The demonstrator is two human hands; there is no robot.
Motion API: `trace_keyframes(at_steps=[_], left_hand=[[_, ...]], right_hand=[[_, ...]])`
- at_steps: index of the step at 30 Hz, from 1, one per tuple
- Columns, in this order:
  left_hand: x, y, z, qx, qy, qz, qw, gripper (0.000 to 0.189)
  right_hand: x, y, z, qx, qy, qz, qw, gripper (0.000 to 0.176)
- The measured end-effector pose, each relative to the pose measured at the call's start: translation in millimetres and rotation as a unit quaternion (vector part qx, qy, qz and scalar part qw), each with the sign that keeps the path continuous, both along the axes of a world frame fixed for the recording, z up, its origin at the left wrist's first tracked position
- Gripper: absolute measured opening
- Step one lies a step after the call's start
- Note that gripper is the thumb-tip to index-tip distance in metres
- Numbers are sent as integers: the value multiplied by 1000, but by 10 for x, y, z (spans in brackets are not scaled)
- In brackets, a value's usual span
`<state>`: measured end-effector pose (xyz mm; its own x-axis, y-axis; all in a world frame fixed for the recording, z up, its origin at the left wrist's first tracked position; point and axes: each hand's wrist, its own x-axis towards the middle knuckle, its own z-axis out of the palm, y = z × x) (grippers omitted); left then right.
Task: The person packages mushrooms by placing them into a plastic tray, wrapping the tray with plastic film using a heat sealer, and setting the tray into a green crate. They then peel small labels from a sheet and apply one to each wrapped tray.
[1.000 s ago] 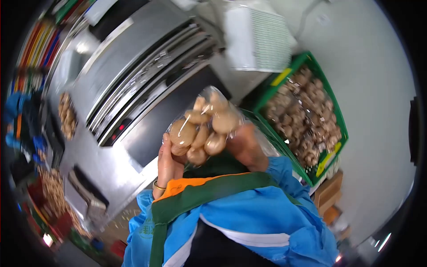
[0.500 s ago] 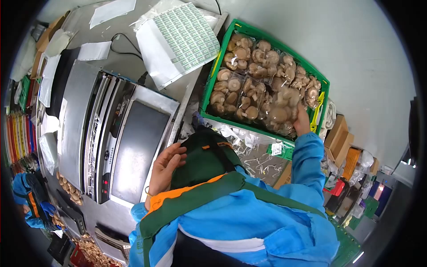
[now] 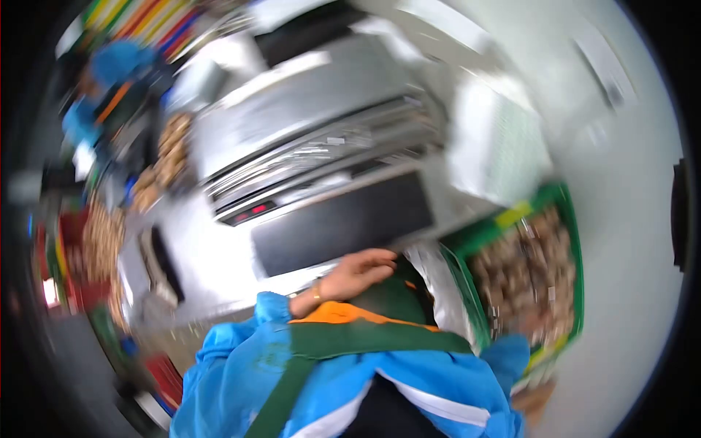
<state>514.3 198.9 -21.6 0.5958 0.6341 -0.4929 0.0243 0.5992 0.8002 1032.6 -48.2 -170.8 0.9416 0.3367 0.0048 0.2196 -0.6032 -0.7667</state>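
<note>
My left hand (image 3: 359, 271) is held over my green apron, at the front edge of a steel machine (image 3: 307, 124) with a dark flat plate (image 3: 350, 223). Its fingers are stretched out with nothing in them. On the right side stands a green crate (image 3: 579, 270) filled with clear-wrapped packs of brown mushrooms (image 3: 537, 255), smeared by motion. My right hand (image 3: 527, 323) reaches in at the crate's near end, below the blue sleeve. Blur hides its fingers and whether a pack is in them.
A sheet of labels (image 3: 504, 142) lies beyond the crate, at the right end of the steel table (image 3: 212, 252). Loose mushrooms (image 3: 171, 150) are heaped at the left. A co-worker in blue (image 3: 120, 66) stands at the far left.
My view has swung left, so the machine is now central and the crate sits at the right. My right hand is still at the crate; my left stays open.
</note>
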Motion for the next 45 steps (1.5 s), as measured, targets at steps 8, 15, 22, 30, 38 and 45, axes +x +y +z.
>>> trace_keyframes(at_steps=[8, 15, 22, 30, 38, 45], left_hand=[[-1239, 156, 108, 52, 2, 266, 963, 34], [-3015, 172, 65, 145, 124, 606, 772, 23], [-5129, 355, -964, 217, 485, 674, 513, 33], [-5941, 293, -1344, 86, 391, 538, 742, 28], [-5304, 199, -353, 114, 215, 579, 778, 34], [-4149, 873, 283, 197, 124, 481, 845, 40]], right_hand=[[-2919, 3808, 1664, 214, 103, 351, 906, 29], [-6446, 4553, 2409, 1, 292, 785, 547, 29], [-8574, 4593, 1216, -335, 318, 767, 445, 40], [-9212, 4474, 264, -436, 324, 678, 496, 31], [-8599, 4894, 1629, -346, 200, 795, 457, 27], [-6916, 5342, 2299, -220, 152, 794, 546, 27]])
